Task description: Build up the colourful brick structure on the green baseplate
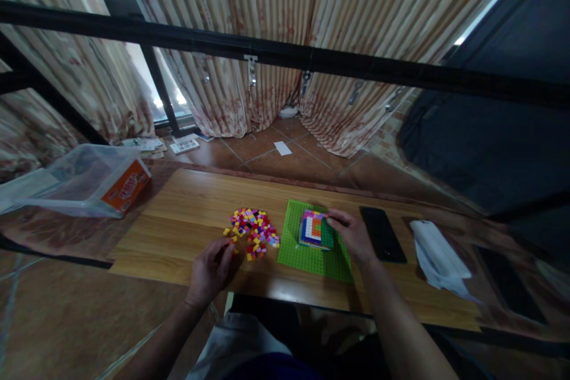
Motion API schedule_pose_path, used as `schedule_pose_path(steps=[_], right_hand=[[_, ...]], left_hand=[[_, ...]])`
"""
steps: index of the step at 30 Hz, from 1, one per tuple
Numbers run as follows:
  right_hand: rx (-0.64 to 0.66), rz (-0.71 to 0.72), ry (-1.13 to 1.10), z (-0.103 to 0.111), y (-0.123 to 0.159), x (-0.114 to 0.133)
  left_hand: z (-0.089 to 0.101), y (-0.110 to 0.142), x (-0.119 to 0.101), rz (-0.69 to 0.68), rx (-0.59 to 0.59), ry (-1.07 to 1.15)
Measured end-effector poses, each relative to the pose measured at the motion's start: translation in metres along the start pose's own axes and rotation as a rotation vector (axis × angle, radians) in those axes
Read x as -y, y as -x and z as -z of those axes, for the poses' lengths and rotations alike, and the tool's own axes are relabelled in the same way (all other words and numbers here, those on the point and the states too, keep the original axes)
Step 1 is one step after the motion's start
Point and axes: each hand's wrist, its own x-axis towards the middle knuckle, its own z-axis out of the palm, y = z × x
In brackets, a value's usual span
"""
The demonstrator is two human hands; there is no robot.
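A green studded baseplate (291, 249) lies on the wooden table. On it stands a squat block build (317, 230) of small toy bricks, its top showing blue, white, orange, green and pinkish-purple patches. My right hand (354, 236) reaches over the plate, thumb and index finger closed at the build's far right corner, on a small orange brick (326, 215). To the left is a loose pile of small bricks (255, 228) in yellow, red, pink and other colours. My left hand (211, 267) is at the pile's near left edge, fingertips pinched on a small orange-yellow brick (232, 241).
A black phone-like slab (383, 234) and a white object in clear plastic (439, 255) lie right of the plate. A clear bin (84, 181) with an orange label stands at far left. A dark metal bar (285, 50) crosses ahead, before striped curtains.
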Motion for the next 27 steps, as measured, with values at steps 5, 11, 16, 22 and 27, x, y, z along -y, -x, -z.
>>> schedule_pose_path(steps=[5, 11, 16, 22, 27], right_hand=[[-0.281, 0.054, 0.004, -0.001, 0.030, 0.011], [0.115, 0.129, -0.011, -0.037, 0.094, 0.047], [0.217, 0.109, -0.021, -0.062, 0.122, 0.061], [0.230, 0.054, -0.097, -0.074, 0.134, 0.061], [0.198, -0.047, -0.167, -0.079, 0.136, 0.056]], left_hand=[[0.004, -0.001, -0.014, -0.008, -0.022, 0.029], [-0.008, 0.000, -0.066, -0.150, 0.138, 0.126], [-0.016, 0.001, -0.095, -0.292, 0.220, 0.117], [-0.016, 0.004, -0.099, -0.374, 0.252, 0.057], [-0.020, 0.005, -0.097, -0.438, 0.212, 0.010]])
